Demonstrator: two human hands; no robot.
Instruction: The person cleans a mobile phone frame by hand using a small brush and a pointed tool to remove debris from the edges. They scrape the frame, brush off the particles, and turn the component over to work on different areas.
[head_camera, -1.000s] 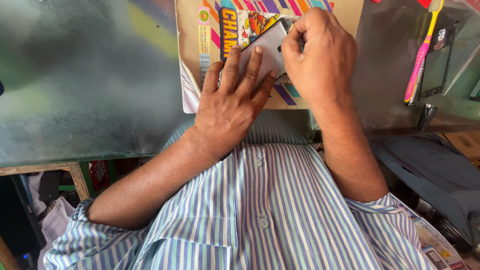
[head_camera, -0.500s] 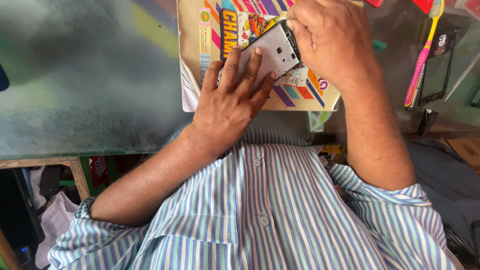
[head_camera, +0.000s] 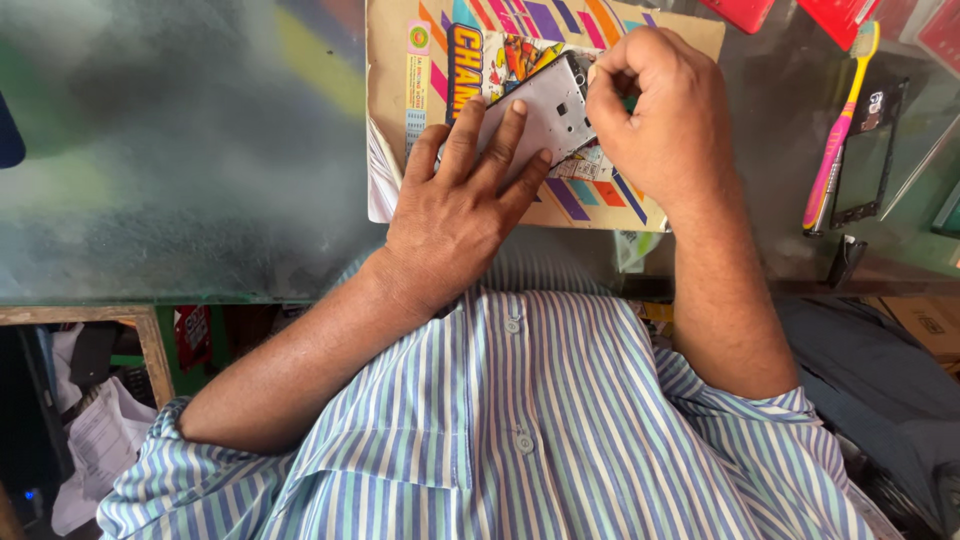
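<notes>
A phone with its back off, showing a grey inner plate, lies tilted on a colourful printed cardboard sheet. My left hand rests flat on the phone's lower end, fingers spread and pressing it down. My right hand is at the phone's upper right edge. Its fingers are pinched around a small tool, of which only a green bit shows. The tool's tip is hidden by the fingers.
The cardboard lies on a glass tabletop. To the right are a pink and yellow toothbrush and a black phone frame. Red flat items lie at the far edge. My striped shirt fills the foreground.
My right hand has slid off the phone toward its upper right edge, uncovering the grey plate. My left hand stays flat on the phone.
</notes>
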